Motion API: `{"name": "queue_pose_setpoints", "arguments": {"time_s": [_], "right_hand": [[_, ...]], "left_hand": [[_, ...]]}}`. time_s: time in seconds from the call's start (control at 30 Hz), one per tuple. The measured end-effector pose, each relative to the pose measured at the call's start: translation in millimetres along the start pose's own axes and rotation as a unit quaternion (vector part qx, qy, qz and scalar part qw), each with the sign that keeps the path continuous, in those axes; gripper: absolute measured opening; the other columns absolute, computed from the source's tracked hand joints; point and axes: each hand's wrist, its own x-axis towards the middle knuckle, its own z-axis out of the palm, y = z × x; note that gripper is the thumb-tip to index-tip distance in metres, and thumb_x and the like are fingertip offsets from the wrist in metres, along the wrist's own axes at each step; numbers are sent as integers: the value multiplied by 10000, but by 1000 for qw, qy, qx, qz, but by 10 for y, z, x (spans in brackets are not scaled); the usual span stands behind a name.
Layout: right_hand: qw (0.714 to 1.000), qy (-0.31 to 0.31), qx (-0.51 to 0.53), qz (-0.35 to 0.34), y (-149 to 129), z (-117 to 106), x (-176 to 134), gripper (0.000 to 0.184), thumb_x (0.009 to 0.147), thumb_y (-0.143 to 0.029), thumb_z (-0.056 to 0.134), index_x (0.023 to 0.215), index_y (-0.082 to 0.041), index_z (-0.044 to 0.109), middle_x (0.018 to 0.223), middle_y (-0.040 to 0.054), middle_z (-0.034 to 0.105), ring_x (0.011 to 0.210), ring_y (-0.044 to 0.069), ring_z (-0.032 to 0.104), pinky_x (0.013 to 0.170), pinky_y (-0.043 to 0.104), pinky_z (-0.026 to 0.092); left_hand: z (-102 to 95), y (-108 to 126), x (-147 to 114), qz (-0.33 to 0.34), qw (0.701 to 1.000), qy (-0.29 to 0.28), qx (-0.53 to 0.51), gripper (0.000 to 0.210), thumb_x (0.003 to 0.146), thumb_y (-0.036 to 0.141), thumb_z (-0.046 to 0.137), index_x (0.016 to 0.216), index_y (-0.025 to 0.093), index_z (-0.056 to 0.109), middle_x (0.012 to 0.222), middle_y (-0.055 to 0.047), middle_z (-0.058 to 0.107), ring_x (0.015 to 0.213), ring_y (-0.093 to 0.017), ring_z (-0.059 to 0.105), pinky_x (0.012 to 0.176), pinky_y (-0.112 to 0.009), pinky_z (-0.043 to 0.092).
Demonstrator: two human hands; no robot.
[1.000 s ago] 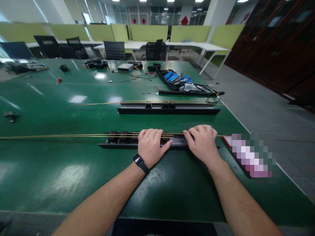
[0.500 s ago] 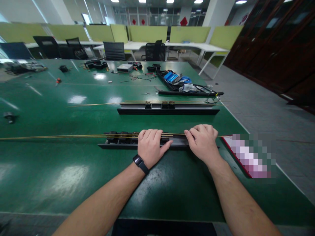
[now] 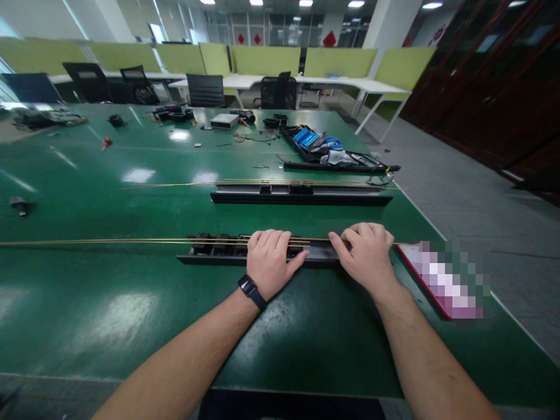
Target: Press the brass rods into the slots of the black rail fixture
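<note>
A long black channel [image 3: 321,249] lies across the green table in front of me, with several dark block-like parts [image 3: 221,243] in its left half. Thin brass-coloured rods [image 3: 131,241] run lengthwise over it and stretch far to the left. My left hand [image 3: 270,254] is wrapped over the channel and rods near the middle, fingers on the far side and thumb on the near side. At the channel's right end, my right hand [image 3: 367,256] is closed, with one thin rod running in at the thumb and out on the other side. Its fingertips are partly hidden.
Beyond lies a second black channel [image 3: 301,199] with rods along it. Farther back, a black tray [image 3: 301,150] holds blue items and gloves. A red-edged board [image 3: 422,283], partly pixelated, lies at the right. Small parts and a white box [image 3: 224,121] are toward the back.
My right hand has shifted slightly to the right and its fingers have turned a little. My left hand keeps its place on the channel. The whole view has moved slightly.
</note>
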Motion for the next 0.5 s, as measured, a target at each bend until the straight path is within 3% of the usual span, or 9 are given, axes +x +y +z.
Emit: {"name": "queue_pose_setpoints", "arguments": {"time_s": [0.5], "right_hand": [[1000, 4, 5, 0, 42, -5, 16, 483, 984, -550, 536, 669, -209, 671, 1011, 102, 667, 1079, 292, 468, 866, 447, 285]], "left_hand": [[5, -4, -7, 1, 1000, -1, -2, 401, 961, 570, 604, 1113, 206, 678, 1089, -96, 751, 1067, -272, 666, 1018, -455, 388]]}}
